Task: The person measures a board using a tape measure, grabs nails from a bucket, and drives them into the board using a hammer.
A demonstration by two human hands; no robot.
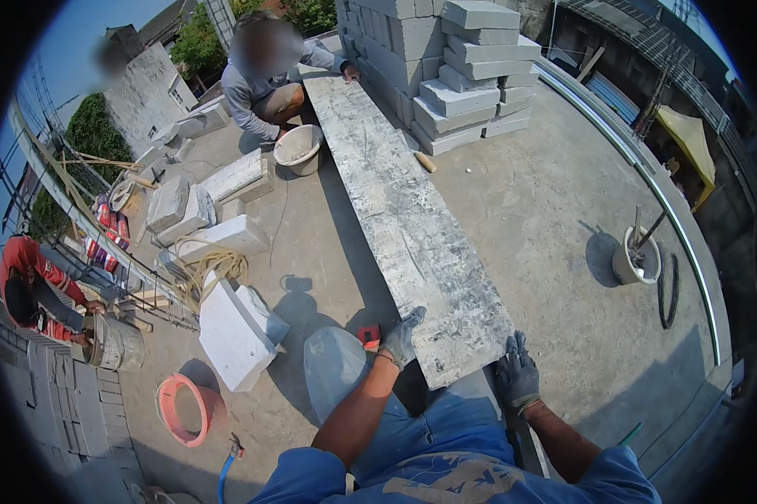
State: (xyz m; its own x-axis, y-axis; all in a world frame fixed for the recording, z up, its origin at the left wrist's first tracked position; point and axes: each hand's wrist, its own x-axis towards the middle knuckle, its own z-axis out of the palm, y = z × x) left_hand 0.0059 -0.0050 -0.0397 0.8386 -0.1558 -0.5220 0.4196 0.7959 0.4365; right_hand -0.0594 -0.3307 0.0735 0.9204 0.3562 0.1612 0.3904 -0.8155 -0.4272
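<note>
A long, mortar-stained board [412, 227] runs from my lap up to a crouching co-worker [256, 80], whose hand rests at its far end. My left hand [403, 338], in a grey glove, is closed on the board's near left edge. At the near right corner my right hand [517, 372], also gloved, lies against the board's edge with its fingers stretched out. A red tape measure [368, 338] is just left of my left hand. A wooden-handled tool [426, 162] lies beside the board's right edge.
Grey blocks [471, 84] are stacked at the far end. White blocks [235, 332], a pink bucket [185, 410] and a blue hose [225, 475] lie left. A white bucket [298, 149] sits by the co-worker; another bucket [634, 259] holds tools at right. A person in red [38, 286] handles a pail [116, 343].
</note>
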